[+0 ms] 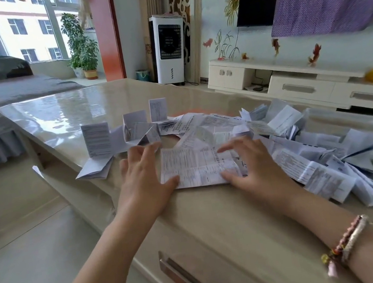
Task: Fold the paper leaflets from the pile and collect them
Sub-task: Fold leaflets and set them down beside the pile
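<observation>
1. the creased white printed paper leaflet [198,166] lies flat at the near edge of the glossy beige table [58,112].
2. our left hand [142,182] and right hand [254,165] press it, fingers spread (nothing gripped).
3. uneven pressure could skew our fold.

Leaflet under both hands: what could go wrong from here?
1. A folded leaflet overhangs the table edge and could slip off if nudged.
2. The flat leaflet overlaps the pile; folding it may drag neighbours along.
3. Left hand sits near the standing folded ones; a sweep may topple them.
</observation>
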